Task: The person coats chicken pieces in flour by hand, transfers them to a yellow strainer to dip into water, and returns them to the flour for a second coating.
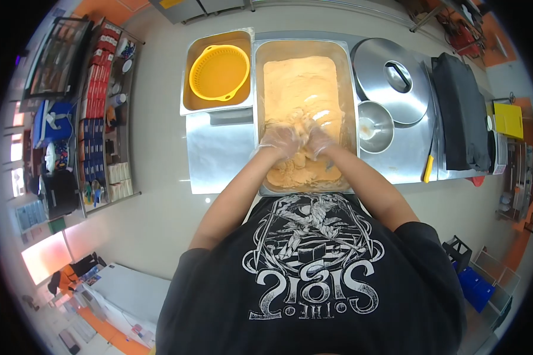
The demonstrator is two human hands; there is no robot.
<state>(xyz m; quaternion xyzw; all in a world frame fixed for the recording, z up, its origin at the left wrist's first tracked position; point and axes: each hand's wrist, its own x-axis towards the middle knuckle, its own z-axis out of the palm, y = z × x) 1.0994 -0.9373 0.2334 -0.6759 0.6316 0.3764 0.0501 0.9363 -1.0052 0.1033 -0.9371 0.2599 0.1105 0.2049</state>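
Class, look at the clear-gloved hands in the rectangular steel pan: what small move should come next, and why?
Probably the left hand and right hand should press the lumpy near part of the pale orange, doughy mixture forward: both are in it, and its far part looks smoother.

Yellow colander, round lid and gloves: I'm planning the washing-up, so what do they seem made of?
Yellow colander: probably smooth moulded plastic, judging by its even colour and slotted wall. Round lid: metal, likely stainless steel, silvery with bright reflections. Gloves: probably thin plastic film, clear and wrinkled with skin showing through, though the exact type stays open.
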